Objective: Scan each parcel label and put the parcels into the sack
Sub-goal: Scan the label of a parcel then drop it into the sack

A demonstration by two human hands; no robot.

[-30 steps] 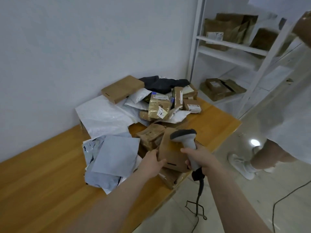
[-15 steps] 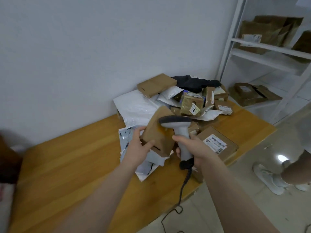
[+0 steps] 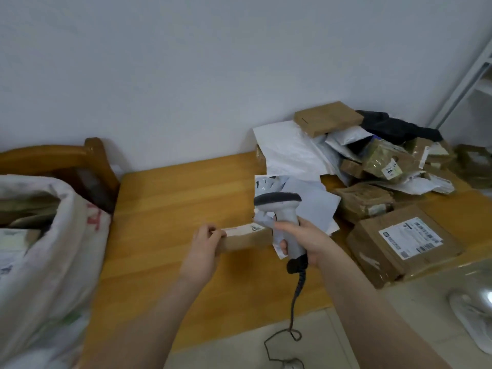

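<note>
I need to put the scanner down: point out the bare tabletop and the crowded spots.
Bare table stretches from the sack to the grey mailers, wall to near edge, under the held box. Crowded: the right end, with the parcel pile and the labelled box.

- The left hand [image 3: 205, 245] grips the left end of a flat brown parcel [image 3: 247, 239], white label facing up, above the counter [image 3: 173, 198].
- The right hand [image 3: 303, 239] grips the scanner [image 3: 278, 202] by its handle, with the head just over the parcel's right end (the cord hangs to the floor).
- A white sack [image 3: 53, 249] stands open at the left, and a parcel pile [image 3: 372, 155] lies at the right.
</note>
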